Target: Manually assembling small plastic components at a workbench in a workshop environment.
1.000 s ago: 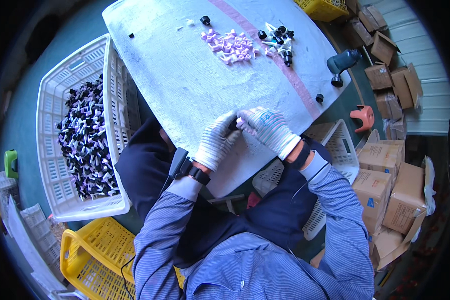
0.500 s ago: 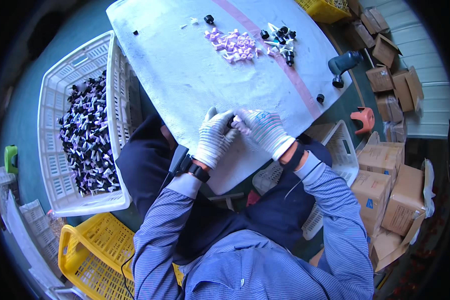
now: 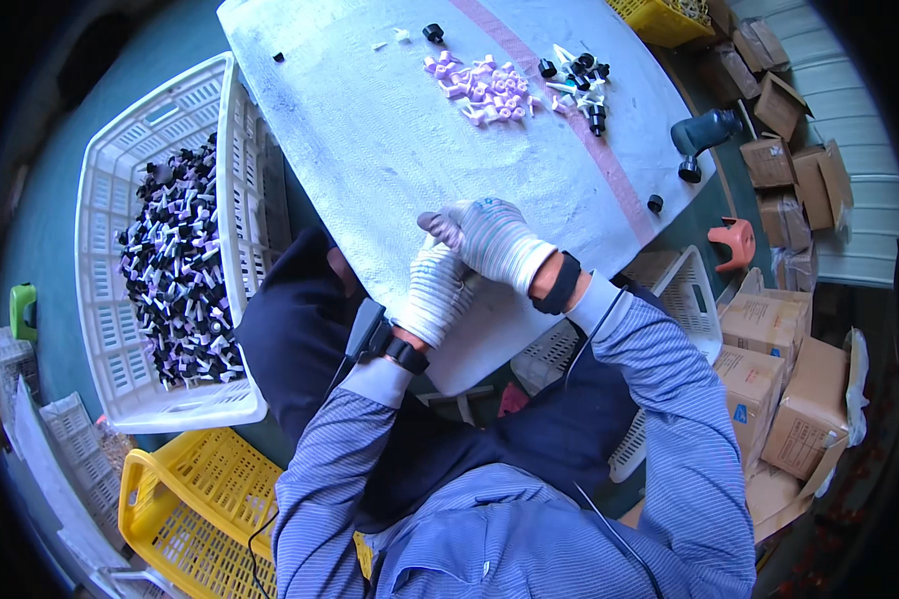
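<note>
Noted both gloved hands closed together over a small part, hidden between left hand (image 3: pixel 438 290) and right hand (image 3: pixel 491 238), above near edge of white table (image 3: pixel 370 150). Judged best kept pinched square, low over table, loose pink pieces (image 3: pixel 484 85) well apart.

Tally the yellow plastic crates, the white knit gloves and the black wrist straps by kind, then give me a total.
Yellow plastic lattice crates: 2
White knit gloves, on left hand and right hand: 2
Black wrist straps: 2
Total: 6
</note>
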Available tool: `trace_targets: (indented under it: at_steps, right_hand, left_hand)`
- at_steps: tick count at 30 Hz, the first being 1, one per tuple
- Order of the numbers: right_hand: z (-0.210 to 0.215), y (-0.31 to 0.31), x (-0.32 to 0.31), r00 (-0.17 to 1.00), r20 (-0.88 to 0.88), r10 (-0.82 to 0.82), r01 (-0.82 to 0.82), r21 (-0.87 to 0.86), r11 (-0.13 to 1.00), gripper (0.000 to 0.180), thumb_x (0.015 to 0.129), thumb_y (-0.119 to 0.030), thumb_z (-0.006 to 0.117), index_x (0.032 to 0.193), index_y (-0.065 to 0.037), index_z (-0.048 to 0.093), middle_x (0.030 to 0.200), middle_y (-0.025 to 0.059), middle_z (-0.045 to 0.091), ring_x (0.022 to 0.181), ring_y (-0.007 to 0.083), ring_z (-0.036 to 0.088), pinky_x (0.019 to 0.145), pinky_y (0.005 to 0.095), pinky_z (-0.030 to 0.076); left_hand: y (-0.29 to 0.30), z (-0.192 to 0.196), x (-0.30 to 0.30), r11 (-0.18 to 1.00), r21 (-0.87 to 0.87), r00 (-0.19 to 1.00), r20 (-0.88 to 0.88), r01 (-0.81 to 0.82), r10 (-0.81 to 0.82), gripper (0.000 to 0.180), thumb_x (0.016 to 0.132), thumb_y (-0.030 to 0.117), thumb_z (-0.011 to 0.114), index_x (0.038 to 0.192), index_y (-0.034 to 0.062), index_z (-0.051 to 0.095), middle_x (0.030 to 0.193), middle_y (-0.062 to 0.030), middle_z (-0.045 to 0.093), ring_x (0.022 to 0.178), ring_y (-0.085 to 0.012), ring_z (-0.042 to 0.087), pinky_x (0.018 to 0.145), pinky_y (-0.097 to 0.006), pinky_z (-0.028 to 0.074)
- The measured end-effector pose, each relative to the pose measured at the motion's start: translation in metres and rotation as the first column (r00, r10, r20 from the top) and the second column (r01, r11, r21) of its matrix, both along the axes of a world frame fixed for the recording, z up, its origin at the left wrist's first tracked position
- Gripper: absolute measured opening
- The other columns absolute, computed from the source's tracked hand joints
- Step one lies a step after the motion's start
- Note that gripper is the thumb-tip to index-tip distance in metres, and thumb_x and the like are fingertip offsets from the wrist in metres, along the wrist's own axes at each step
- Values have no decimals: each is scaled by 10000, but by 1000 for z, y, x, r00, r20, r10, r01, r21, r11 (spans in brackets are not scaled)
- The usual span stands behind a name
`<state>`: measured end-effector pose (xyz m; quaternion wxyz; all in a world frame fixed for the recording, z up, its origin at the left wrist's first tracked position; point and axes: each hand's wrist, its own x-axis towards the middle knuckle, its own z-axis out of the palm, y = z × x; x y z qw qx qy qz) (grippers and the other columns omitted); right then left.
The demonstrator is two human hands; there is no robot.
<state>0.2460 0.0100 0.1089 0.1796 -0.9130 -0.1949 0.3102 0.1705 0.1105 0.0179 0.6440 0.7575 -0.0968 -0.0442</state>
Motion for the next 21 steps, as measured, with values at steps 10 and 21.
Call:
trace_targets:
  at_steps: [10, 21]
  right_hand:
    - [-17, 9, 0, 943, 283, 175, -140, -141, 980, 428, 983, -495, 480, 1030, -119, 679, 886, 144, 706, 857, 337, 693, 735, 443, 530]
    - [-17, -10, 9, 990, 105, 93, -94, 6, 996, 361, 1002, -420, 499, 1094, -135, 701, 988, 130, 711, 919, 304, 694, 774, 405, 540]
  left_hand:
    - [-5, -34, -3, 984, -172, 990, -139, -50, 26, 401, 800, 102, 669, 1175, 10, 563, 1059, -170, 619, 990, -310, 595, 853, -396, 478]
    - [-9, -23, 1, 983, 148, 982, 169, -112, 86, 402, 766, 157, 688, 1142, 32, 615, 1003, -148, 656, 956, -351, 621, 813, -435, 494]
